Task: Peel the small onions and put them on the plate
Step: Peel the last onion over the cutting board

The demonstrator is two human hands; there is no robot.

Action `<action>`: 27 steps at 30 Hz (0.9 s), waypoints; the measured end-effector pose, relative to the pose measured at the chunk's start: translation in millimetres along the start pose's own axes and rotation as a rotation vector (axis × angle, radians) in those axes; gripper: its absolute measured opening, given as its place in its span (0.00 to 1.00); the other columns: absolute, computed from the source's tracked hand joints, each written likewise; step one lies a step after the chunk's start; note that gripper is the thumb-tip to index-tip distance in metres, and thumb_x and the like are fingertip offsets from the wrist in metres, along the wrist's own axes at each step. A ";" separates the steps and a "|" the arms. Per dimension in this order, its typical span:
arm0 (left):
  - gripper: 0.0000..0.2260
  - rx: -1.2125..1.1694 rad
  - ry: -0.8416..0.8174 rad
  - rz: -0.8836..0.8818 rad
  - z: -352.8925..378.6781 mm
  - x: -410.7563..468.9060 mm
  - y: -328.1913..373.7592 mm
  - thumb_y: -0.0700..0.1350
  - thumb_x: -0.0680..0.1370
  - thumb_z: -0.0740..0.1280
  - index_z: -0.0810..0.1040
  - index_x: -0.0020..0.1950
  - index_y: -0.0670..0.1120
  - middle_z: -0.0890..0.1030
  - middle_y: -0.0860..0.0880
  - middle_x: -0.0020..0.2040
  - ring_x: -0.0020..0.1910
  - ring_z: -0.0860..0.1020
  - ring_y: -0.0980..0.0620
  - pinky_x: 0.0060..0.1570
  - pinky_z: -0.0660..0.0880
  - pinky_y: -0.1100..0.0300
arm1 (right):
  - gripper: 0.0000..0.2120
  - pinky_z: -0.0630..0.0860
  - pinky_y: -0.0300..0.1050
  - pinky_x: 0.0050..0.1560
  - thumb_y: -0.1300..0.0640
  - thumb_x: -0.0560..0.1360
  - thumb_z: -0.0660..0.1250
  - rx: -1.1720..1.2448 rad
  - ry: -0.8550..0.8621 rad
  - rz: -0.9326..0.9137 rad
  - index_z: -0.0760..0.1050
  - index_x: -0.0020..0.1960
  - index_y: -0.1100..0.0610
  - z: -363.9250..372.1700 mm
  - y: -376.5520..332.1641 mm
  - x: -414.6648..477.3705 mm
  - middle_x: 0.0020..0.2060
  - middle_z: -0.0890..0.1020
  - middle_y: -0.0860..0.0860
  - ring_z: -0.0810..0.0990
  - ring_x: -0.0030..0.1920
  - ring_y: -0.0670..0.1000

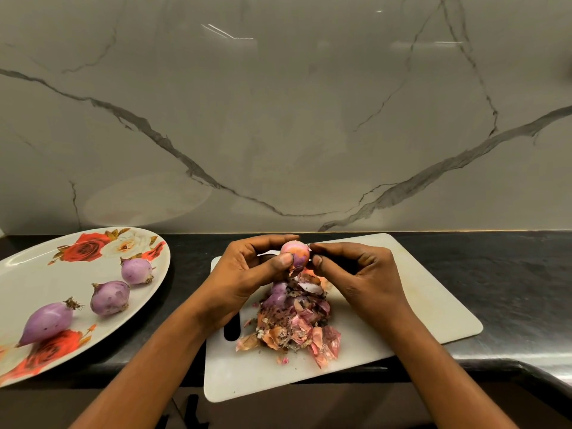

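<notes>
Plate [37, 274] runs off the left edge, so no idea what's on the rest of it. Left hand [244, 274] thumb covers part of the onion [296, 253]. Whether the right hand [356, 270] has skin or bare onion pinched is too small to tell. The second onion [278, 294] is half buried in the peel pile [297, 323]. The left wrist hides part of the board's handle slot [232, 331].

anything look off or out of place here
The cutting board lies askew, its near left corner jutting past the front edge of the counter. A purple onion lies half buried in the peel pile on it, below the held onion that the left hand and right hand grip.
</notes>
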State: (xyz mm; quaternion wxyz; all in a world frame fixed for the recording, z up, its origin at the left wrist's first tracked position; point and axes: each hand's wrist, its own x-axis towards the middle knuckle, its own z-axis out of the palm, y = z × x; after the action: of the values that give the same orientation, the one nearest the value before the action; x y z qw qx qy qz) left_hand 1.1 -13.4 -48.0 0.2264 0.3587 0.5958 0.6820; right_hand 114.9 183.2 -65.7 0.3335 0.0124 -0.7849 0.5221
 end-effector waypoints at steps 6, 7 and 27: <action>0.20 0.057 0.015 0.050 2.3 -0.5 -0.9 0.41 0.76 0.73 0.81 0.68 0.43 0.86 0.47 0.61 0.61 0.85 0.47 0.56 0.82 0.59 | 0.18 0.84 0.44 0.57 0.58 0.73 0.79 0.051 -0.062 0.043 0.84 0.63 0.53 2.0 -4.7 0.3 0.53 0.88 0.45 0.87 0.56 0.45; 0.20 0.068 0.024 0.061 2.2 -0.5 -1.1 0.42 0.75 0.73 0.81 0.68 0.44 0.87 0.47 0.61 0.61 0.85 0.47 0.56 0.82 0.59 | 0.18 0.84 0.44 0.57 0.59 0.74 0.79 0.047 -0.071 0.040 0.84 0.63 0.53 2.0 -4.4 0.4 0.54 0.88 0.45 0.87 0.56 0.45; 0.19 0.106 0.045 0.068 -3.0 1.1 -7.4 0.41 0.77 0.72 0.81 0.68 0.43 0.86 0.47 0.62 0.64 0.83 0.48 0.62 0.80 0.58 | 0.18 0.84 0.47 0.58 0.57 0.74 0.78 0.073 -0.103 0.042 0.84 0.64 0.54 1.2 -4.2 0.0 0.55 0.88 0.46 0.87 0.57 0.47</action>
State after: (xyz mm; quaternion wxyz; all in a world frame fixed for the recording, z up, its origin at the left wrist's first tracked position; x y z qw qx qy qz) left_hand -2.8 -13.1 -55.1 0.1704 0.3748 0.6233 0.6648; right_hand 115.9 180.2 -62.5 0.2811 0.0350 -0.7816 0.5557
